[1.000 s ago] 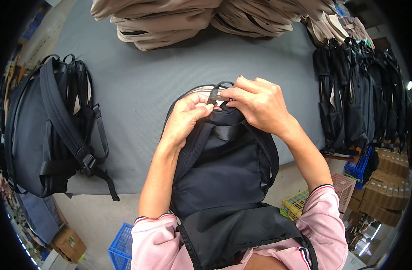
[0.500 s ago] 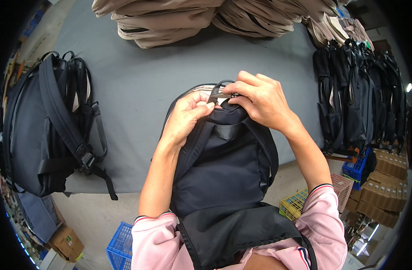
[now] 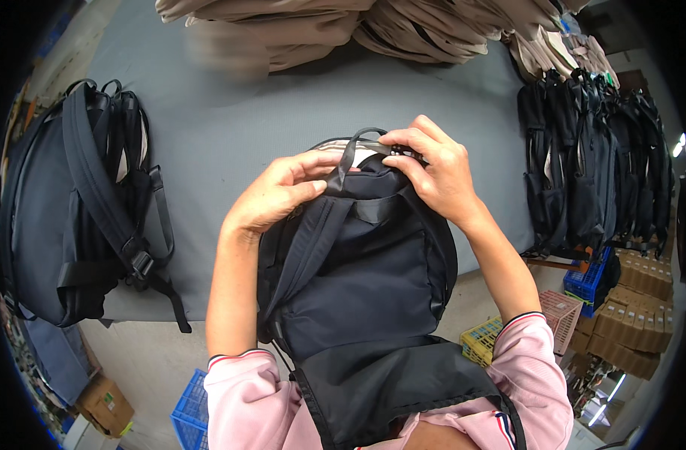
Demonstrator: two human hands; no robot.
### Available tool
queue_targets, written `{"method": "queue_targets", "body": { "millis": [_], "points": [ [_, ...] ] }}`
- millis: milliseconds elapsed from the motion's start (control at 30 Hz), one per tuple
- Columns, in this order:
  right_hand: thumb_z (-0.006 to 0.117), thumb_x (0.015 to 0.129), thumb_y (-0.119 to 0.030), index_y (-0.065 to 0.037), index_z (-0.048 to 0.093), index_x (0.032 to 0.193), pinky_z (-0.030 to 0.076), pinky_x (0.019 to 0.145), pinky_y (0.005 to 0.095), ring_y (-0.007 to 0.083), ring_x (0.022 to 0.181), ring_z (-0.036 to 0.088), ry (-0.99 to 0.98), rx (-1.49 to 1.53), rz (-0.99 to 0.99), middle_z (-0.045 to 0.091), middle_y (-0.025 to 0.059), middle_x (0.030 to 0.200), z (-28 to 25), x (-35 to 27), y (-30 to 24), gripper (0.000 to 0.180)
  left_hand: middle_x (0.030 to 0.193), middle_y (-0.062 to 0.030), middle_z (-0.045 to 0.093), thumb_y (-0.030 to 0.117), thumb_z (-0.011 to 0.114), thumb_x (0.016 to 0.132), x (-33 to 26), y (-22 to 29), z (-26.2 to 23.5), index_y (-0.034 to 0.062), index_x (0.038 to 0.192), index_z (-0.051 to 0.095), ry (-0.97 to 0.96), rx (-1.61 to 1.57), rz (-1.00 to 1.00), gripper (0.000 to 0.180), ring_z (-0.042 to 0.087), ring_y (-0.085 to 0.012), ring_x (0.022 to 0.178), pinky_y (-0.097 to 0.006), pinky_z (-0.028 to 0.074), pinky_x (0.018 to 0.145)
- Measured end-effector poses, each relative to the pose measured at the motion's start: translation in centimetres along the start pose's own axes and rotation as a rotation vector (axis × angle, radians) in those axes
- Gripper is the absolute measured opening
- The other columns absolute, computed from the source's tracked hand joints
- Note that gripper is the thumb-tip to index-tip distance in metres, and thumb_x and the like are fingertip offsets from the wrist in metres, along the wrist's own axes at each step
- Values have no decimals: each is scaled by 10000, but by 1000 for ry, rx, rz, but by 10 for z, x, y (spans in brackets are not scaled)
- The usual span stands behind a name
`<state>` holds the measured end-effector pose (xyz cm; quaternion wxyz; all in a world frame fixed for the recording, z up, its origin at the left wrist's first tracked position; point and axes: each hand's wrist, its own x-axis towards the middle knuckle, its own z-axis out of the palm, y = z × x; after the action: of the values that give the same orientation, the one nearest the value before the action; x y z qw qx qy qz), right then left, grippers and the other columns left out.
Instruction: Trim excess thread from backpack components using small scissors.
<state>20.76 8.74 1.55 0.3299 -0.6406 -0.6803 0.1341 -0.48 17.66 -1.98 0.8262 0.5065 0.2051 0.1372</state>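
Table: the grey table point(image 3: 230, 150) runs under and beyond both hands, its near edge below the grip.
Stacked goods: tan folded pieces point(image 3: 283, 30) lie well beyond the grip; a row of black bags point(image 3: 590, 172) hangs off to its right.
Second backpack: a black backpack point(image 3: 73, 210) lies well to the left of the grip, straps up, untouched.
Held backpack: the dark backpack point(image 3: 358, 270) lies back side up from the person's lap onto the table edge, its top right at the grip.
Left hand: the left hand point(image 3: 272, 196) is closed on the bag's top rim, fingers curled and pressing the fabric.
Right hand: the right hand point(image 3: 437, 171) pinches the top handle loop point(image 3: 358, 141) beside a small dark fitting.
Step in hand: by the look of it, working at the bag's top by the handle.
Next move calls for: probably a steady left hold while the right fingers work the fitting.
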Motion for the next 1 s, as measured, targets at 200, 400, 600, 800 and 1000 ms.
{"method": "queue_targets", "body": {
  "millis": [200,400,600,800,1000],
  "points": [
    [678,728,-99,-99,646,921,473,568,344,246,663,600,-14,-12,-86,564,39,793,-2,0,-12,195,1187,-92,573,-29,538,825,0,1,-15,-27,1224,527,1,120,-37,399,538,-154,1081,-283,407,959],
    [681,727,-93,-85,627,965,480,582,336,257,663,596,76,46,-19,567,58,803,-1,2,-18,245,1110,-59,610,9,574,840,0,14,-29,-10,1182,572,-79,147,-123,343,552,-126,1023,-264,433,916],
    [631,672,5,-102,615,1019,488,588,317,239,676,605,-64,56,-62,578,70,763,2,2,-30,364,1083,-53,623,84,622,849,1,14,-15,6,1165,596,-152,129,-115,327,548,-117,1015,-256,426,913],
    [594,577,100,-102,651,908,469,501,296,198,582,573,229,89,-140,534,42,674,11,-40,-24,392,1060,-27,618,115,630,852,-3,11,3,16,1140,612,-243,177,-57,304,538,-104,985,-258,430,886],
    [621,534,123,-87,656,941,428,455,254,132,505,526,340,30,-294,516,18,626,10,-71,-24,459,921,2,593,109,685,769,-2,13,23,16,985,639,-327,339,-29,240,486,-91,796,-241,413,707]
  ]
}}
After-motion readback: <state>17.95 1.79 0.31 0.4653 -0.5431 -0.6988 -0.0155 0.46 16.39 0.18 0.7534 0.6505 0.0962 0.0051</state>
